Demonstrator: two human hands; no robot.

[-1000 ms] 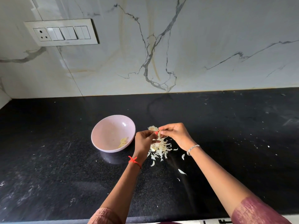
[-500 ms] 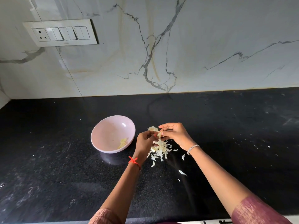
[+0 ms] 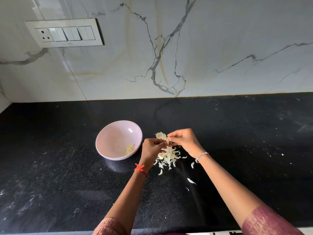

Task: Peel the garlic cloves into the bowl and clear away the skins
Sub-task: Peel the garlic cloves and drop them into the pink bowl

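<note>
- Clove (image 3: 167,140) is being pinched between left hand (image 3: 151,150) and right hand (image 3: 183,141) (small, light, likely slippery once bare).
- Skins (image 3: 169,156) are being judged papery, tear-prone; its ends are being favoured for grip.

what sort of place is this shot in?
Most likely a home kitchen: black stone countertop against a marble-look backsplash, a switch-and-socket panel on the wall, and garlic skins piled beside a pink bowl.
</note>
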